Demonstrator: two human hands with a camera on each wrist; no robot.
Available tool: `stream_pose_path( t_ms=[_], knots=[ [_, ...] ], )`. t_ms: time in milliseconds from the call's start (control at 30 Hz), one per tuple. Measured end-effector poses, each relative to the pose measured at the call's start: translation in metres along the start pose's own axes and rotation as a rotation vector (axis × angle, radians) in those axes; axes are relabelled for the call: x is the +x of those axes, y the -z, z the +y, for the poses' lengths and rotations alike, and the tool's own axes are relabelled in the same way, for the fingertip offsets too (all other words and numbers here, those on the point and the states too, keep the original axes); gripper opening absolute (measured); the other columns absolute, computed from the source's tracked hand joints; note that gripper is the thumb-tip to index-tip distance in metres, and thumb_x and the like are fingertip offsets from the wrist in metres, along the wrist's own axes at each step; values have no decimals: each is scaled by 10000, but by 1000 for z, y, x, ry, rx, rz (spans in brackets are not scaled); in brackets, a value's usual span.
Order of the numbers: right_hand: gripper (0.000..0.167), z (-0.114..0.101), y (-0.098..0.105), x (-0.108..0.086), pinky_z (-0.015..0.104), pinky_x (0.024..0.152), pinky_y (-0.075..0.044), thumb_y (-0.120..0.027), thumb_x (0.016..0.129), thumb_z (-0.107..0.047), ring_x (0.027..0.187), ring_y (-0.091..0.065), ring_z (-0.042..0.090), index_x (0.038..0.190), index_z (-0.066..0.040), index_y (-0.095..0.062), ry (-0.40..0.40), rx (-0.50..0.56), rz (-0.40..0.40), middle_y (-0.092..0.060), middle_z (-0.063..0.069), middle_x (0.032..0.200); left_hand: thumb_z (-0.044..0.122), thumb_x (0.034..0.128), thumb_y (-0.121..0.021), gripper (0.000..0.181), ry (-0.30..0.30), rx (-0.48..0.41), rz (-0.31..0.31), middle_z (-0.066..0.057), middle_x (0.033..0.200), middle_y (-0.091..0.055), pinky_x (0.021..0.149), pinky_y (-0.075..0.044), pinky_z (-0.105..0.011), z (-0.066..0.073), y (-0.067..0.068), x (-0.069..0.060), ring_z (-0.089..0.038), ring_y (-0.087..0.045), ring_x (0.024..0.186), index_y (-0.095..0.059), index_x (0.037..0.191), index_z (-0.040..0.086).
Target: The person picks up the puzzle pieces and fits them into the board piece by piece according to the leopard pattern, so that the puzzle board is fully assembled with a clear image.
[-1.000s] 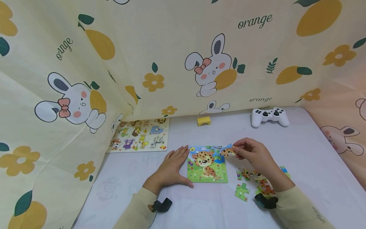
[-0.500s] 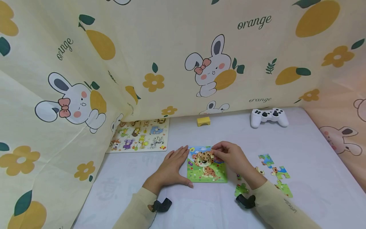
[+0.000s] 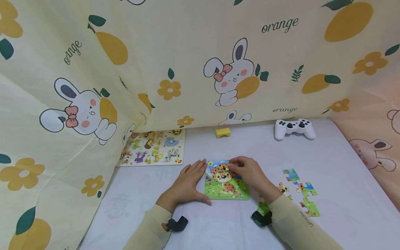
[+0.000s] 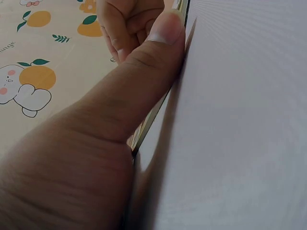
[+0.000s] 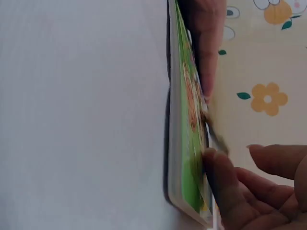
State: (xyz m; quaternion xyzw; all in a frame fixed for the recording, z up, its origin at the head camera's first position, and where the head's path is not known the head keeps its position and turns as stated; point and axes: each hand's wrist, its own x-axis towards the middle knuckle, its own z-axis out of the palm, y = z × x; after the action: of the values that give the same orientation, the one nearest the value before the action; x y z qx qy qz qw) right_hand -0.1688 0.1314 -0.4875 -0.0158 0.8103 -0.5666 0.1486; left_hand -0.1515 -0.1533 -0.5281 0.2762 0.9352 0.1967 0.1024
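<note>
A square puzzle board (image 3: 215, 192) with a leopard picture lies on the table. Against its left side rests my left hand (image 3: 187, 184), fingers straight, thumb (image 4: 165, 28) along the near edge in the left wrist view. Over the upper part of the board, my right hand (image 3: 251, 175) pinches a spotted puzzle piece (image 3: 222, 168) between thumb and finger. That piece (image 5: 218, 136) looks tilted and blurred above the board (image 5: 177, 143) in the right wrist view, beside the fingers of my right hand (image 5: 259, 196). The exact contact of piece and board cannot be told.
Several loose puzzle pieces (image 3: 291, 175) lie right of the board, some partly hidden by my right arm. An animal board (image 3: 153, 151) sits at the back left, a yellow block (image 3: 223, 132) behind the puzzle, a white game controller (image 3: 294, 128) at the back right. A printed curtain (image 3: 187, 69) surrounds the table.
My right hand has carried the spotted piece left, from the board's upper right corner to over the leopard's head. Loose pieces formerly under that arm now show. My left hand has stayed in place.
</note>
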Motion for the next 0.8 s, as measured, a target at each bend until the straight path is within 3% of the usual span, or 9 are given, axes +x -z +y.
stream_pose_path(
  t_ms=[133,267,367,500,633,800],
  knots=[
    [326,-1,4,-3,439,900,-628,-697,1100,-223,1027,-732,242,1338,-1,-717,27,-226,19,-755,99,1171,866,682,-841,1465,-2,0,0,22,1823,-68,1319,-24,-461,0,0,0,-132,2,1650,-186,1754,113],
    [346,-3,7,-7,540,971,-576,-713,1087,-246,1149,-675,316,1358,-31,-730,122,-422,8,-725,114,1284,852,682,-854,1462,-4,-15,3,17,1823,-74,1319,-23,-470,1,0,0,-147,-7,1653,-191,1754,111],
    [396,-3,7,-9,623,1096,-498,-716,1081,-197,1318,-604,427,1425,-4,-690,255,-517,-83,-656,191,1441,849,682,-857,1461,-4,-26,2,15,1823,-78,1319,-22,-473,2,1,-1,-146,-8,1653,-191,1754,113],
    [492,-2,2,-11,678,1204,-351,-714,1077,-190,1494,-434,482,1526,-14,-621,406,-665,-210,-525,191,1614,863,688,-840,1456,-7,-25,4,13,1823,-82,1320,-35,-484,1,0,-1,-151,-15,1654,-192,1754,114],
    [560,-2,-3,-15,747,1158,-362,-722,1078,-272,1543,-374,457,1585,-78,-583,415,-782,-273,-486,119,1664,889,689,-813,1456,-3,-21,-2,41,1822,-56,1320,-25,-467,-1,-1,-1,-122,12,1649,-174,1758,134],
    [620,-3,-6,-19,758,1104,-402,-727,1076,-326,1549,-374,437,1620,-95,-542,391,-848,-293,-477,92,1674,905,688,-797,1460,2,-17,-5,74,1817,-27,1316,-5,-438,-3,-4,0,-84,45,1637,-162,1760,144]
  ],
)
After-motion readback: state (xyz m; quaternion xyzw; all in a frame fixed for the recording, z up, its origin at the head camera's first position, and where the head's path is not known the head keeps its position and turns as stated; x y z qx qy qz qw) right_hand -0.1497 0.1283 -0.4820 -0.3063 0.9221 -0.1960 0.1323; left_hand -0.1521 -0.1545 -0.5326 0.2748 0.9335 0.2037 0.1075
